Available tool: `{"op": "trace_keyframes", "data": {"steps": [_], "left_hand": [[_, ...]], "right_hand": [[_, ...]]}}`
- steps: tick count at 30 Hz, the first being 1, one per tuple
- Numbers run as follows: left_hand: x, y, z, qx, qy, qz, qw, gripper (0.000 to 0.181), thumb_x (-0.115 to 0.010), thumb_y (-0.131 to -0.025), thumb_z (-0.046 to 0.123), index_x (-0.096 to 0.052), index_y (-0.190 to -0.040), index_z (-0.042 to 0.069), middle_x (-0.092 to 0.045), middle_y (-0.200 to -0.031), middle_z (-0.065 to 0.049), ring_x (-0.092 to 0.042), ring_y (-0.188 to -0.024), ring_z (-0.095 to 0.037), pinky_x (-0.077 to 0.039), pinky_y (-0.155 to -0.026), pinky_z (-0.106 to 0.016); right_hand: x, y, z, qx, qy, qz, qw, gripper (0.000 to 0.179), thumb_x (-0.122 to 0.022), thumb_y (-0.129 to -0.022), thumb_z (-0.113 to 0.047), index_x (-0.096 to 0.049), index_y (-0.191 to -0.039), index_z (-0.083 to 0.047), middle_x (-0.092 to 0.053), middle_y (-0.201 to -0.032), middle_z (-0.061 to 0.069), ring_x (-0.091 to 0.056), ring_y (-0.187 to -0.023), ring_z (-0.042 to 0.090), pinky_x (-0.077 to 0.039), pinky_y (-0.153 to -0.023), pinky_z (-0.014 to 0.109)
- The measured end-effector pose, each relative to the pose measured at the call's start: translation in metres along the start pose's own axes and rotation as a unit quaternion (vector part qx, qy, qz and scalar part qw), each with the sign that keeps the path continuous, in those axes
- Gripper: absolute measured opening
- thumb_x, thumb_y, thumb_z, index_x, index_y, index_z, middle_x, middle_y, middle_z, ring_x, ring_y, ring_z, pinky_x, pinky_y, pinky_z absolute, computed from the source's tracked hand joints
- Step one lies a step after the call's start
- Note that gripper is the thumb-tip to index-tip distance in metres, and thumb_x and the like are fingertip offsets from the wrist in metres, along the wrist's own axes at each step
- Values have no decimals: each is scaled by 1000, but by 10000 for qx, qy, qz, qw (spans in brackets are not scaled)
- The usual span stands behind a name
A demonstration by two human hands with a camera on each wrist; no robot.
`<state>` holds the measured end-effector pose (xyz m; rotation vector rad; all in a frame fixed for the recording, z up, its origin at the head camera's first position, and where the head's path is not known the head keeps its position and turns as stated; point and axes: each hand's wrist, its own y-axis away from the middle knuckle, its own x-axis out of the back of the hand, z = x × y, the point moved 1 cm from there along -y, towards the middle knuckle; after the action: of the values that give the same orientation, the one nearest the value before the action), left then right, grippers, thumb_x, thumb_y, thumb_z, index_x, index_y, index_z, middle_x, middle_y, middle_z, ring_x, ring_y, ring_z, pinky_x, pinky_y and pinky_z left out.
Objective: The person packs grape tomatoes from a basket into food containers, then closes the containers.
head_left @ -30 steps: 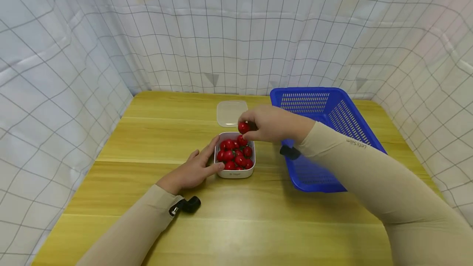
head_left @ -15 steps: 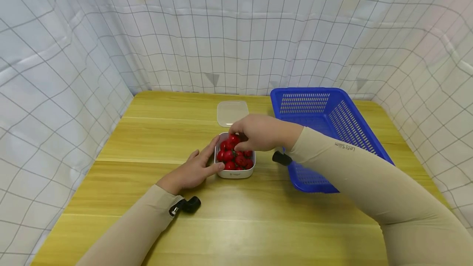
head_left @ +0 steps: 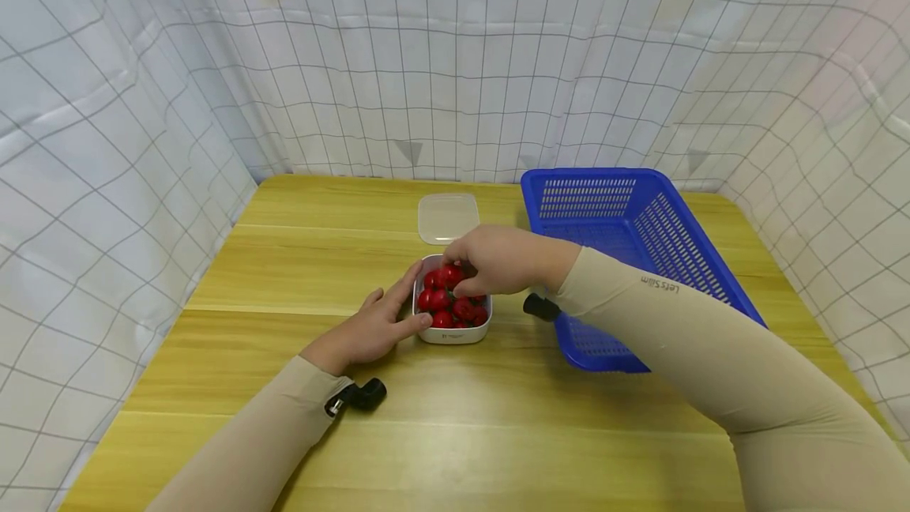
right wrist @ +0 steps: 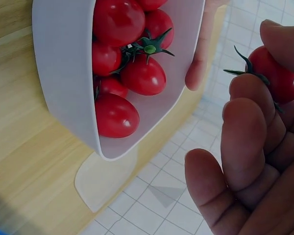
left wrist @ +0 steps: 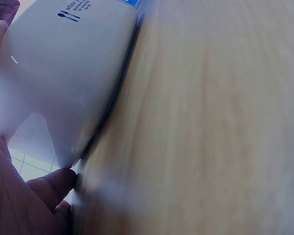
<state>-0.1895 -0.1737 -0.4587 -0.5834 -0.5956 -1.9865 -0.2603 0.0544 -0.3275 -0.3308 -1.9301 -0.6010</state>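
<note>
A small white box (head_left: pixel 455 336) of cherry tomatoes (head_left: pixel 441 301) stands mid-table. My left hand (head_left: pixel 373 328) rests against the box's left side, fingers stretched along it and thumb at the front corner. In the left wrist view, its fingertips touch the pale box wall (left wrist: pixel 63 63) low down. Over the box's right half, my right hand (head_left: pixel 506 259) pinches one cherry tomato (right wrist: pixel 277 76) between thumb and fingers. That tomato has a green stem, plain in the right wrist view. Tomatoes beneath the right hand are partly hidden in the head view.
A large blue plastic basket (head_left: pixel 586 362) with slotted walls sits on the right, partly covered by the right forearm. Behind the box lies a translucent flat lid (head_left: pixel 448 218). The wooden table (head_left: pixel 441 433) ends at a grid-patterned curtain (head_left: pixel 462 62).
My right hand has come left and nearer, from the box's back right corner to over the tomatoes, with the pinched tomato in it. The left hand keeps its place.
</note>
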Motion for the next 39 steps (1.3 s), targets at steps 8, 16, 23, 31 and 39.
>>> {"op": "trace_keyframes", "data": {"steps": [8,16,23,31,39], "left_hand": [[1,0,0,44,-16,-8,10000,90,-51,-108,55,8,-170,29,-7,-179,-8,-11,-165,-35,11,-128,-63],[0,0,2,99,-32,-13,9999,91,-51,-107,55,7,-171,28,-8,-179,-10,-12,-165,-36,11,-129,-63],[0,0,2,59,-42,-4,10000,89,-51,-108,54,8,-170,29,-7,-179,-9,-13,-164,-36,11,-128,-64],[0,0,2,59,17,-18,10000,90,-51,-108,55,8,-170,29,-7,-179,-9,-13,-165,-36,11,-128,-63],[0,-1,1,72,30,-18,10000,90,-51,-108,56,8,-170,30,-7,-179,-8,-12,-165,-35,12,-128,-63]], "right_hand": [[-3,-2,3,-67,-27,-29,10000,29,-75,-98,-27,-72,-123,-12,-72,-92,-6,-64,-83,9,-57,-81,28],[-7,-2,6,-68,-20,-86,9999,31,-75,-99,-29,-72,-125,-13,-73,-96,-5,-65,-85,10,-58,-83,29],[-11,-3,10,-12,-10,-161,9999,35,-75,-99,-29,-71,-129,-11,-74,-99,-5,-66,-87,10,-58,-86,29],[-12,-3,10,-8,-19,-161,9999,34,-75,-99,-28,-71,-128,-11,-74,-101,-4,-66,-89,10,-59,-88,30],[-15,-5,10,-62,-128,-199,9997,31,-76,-98,-27,-73,-125,-11,-76,-103,-4,-68,-91,10,-59,-89,29]]}}
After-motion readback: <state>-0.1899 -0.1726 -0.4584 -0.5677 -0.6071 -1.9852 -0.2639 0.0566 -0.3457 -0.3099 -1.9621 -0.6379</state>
